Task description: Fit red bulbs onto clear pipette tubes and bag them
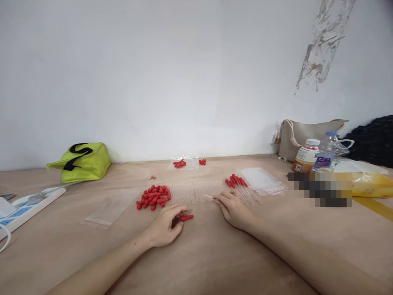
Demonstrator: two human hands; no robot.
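My left hand (167,226) is closed on a red rubber dropper bulb (187,218), whose narrow end points right. My right hand (235,209) pinches one end of a thin clear dropper tube (209,197), which points left above the row of tubes. Many similar clear tubes (182,192) lie side by side between the hands and the wall. Just beyond my left hand is a pile of loose red bulbs (153,196). Past my right hand lie several droppers (236,181) with red bulbs fitted on their tubes.
Flat clear zip bags lie at left (112,207) and in a stack at right (260,180). Small bags with red bulbs (180,163) rest near the wall. A green bag (84,162) and power strip (33,205) stand left; bottles (307,155) and a beige bag (294,135) right.
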